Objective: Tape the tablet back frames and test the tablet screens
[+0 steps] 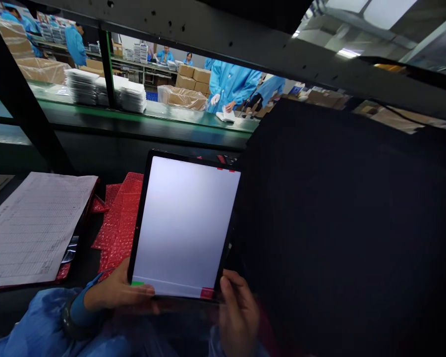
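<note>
A tablet [186, 228] with a lit, nearly white screen is tilted up in front of me. Its lower corners show a small green patch on the left and a red one on the right. My left hand [121, 290] is closed on the lower left corner, thumb over the front edge, with the other fingers mostly hidden. At the lower right corner, my right hand [240, 307] has its thumb and fingers bent together against the tablet's edge. Red bubble wrap bags [121, 223] lie just left of the tablet.
Left of the bags, a printed form [37, 228] lies on more red wrap. A large black cover [349, 223] fills the right side. Behind a dark frame bar [193, 34], a green conveyor [178, 121] carries white stacks [132, 96]; a person in blue [232, 84] handles a white item there.
</note>
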`<move>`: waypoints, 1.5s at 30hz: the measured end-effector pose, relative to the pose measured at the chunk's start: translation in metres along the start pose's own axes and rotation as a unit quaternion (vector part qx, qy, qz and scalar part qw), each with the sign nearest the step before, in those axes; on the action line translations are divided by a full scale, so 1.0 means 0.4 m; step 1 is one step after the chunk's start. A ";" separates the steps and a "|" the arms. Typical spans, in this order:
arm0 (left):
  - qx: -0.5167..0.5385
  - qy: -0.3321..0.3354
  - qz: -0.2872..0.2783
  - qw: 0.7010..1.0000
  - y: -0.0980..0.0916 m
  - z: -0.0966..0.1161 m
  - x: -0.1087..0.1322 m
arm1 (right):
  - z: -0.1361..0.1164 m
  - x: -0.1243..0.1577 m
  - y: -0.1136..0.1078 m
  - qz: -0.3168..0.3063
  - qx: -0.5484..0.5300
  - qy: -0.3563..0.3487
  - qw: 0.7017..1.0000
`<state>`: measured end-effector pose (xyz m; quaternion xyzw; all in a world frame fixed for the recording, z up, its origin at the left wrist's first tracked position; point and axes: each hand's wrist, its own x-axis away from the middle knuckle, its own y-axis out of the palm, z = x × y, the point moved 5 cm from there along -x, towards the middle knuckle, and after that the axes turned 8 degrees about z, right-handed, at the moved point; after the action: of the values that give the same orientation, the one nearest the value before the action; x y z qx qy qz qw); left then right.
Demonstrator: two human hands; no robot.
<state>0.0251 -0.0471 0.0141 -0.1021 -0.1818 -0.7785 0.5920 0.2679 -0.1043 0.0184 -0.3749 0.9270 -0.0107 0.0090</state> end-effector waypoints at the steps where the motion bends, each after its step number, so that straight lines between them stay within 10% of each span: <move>1: -0.017 0.008 -0.012 1.000 0.003 -0.003 -0.002 | 0.005 -0.002 -0.002 0.000 -0.003 0.002 1.000; 23: -0.039 0.026 -0.009 0.999 0.003 -0.023 -0.012 | 0.068 -0.022 -0.003 -0.023 -0.079 0.044 0.996; 28: 0.041 -0.024 -0.141 0.989 0.045 -0.026 -0.008 | 0.038 -0.010 0.002 -0.028 -0.095 0.075 0.992; 45: 0.231 -0.133 -0.134 0.954 0.099 -0.036 -0.012 | -0.006 0.003 0.004 0.006 -0.042 0.047 0.998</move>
<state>0.0654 -0.0581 0.0057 -0.0397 -0.4458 -0.7666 0.4604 0.2658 -0.1040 0.0210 -0.3687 0.9281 0.0109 -0.0504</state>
